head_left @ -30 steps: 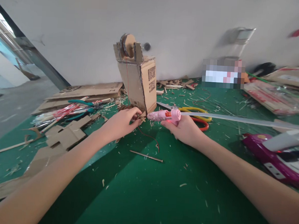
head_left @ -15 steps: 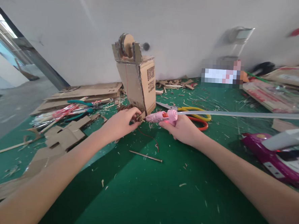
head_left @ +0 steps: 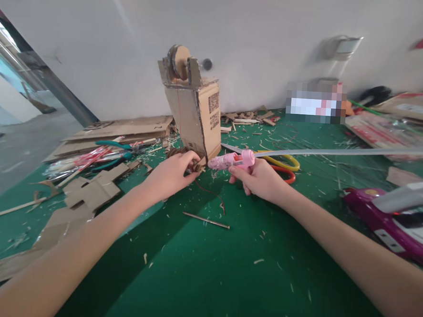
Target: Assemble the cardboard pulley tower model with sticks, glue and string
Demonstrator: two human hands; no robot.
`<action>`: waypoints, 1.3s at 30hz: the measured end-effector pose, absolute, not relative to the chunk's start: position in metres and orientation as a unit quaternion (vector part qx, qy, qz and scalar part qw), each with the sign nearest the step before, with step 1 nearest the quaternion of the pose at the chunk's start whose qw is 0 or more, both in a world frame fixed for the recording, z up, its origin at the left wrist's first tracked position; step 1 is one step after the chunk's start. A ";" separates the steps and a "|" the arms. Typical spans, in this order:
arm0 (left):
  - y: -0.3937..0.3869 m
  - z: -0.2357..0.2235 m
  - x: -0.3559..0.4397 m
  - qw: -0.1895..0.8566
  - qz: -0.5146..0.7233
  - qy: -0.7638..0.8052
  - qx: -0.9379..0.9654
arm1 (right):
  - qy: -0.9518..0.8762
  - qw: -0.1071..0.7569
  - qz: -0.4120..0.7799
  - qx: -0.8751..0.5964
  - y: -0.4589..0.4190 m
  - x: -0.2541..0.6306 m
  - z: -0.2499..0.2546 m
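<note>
A pink hot glue gun [head_left: 229,160] is gripped in my right hand [head_left: 260,179], its nozzle pointing left. A long translucent glue stick [head_left: 315,153] runs out of its back end. My left hand [head_left: 176,171] is closed with thumb and fingers round a small piece of cardboard [head_left: 199,165], partly hidden by the fingers. Just behind stands a tall cardboard box [head_left: 188,119], with a cardboard wheel [head_left: 181,62] mounted between two uprights on top. A thin red string [head_left: 179,106] hangs from the wheel down its front. The nozzle is close to the box's lower corner.
On the green table [head_left: 233,274] lies a nail [head_left: 206,220]. Scissors [head_left: 283,162] with yellow and red handles lie behind my right hand. Cardboard pieces [head_left: 91,189] and teal-handled pliers [head_left: 116,155] are at left, a purple device [head_left: 376,216] at right. A white wall [head_left: 247,36] rises behind.
My right hand has moved slightly right and tilted the glue gun, drawing its nozzle a little away from the cardboard piece. My left hand has stayed in place.
</note>
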State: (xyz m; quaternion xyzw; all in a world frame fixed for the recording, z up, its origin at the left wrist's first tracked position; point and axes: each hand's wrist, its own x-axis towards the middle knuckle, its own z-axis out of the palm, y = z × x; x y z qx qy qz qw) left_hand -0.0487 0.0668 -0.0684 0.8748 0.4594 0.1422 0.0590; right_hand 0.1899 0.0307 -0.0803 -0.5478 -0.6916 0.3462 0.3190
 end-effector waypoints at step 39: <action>0.067 -0.052 -0.056 -0.012 0.230 0.487 0.843 | -0.644 0.383 0.190 -0.634 0.045 0.214 -0.051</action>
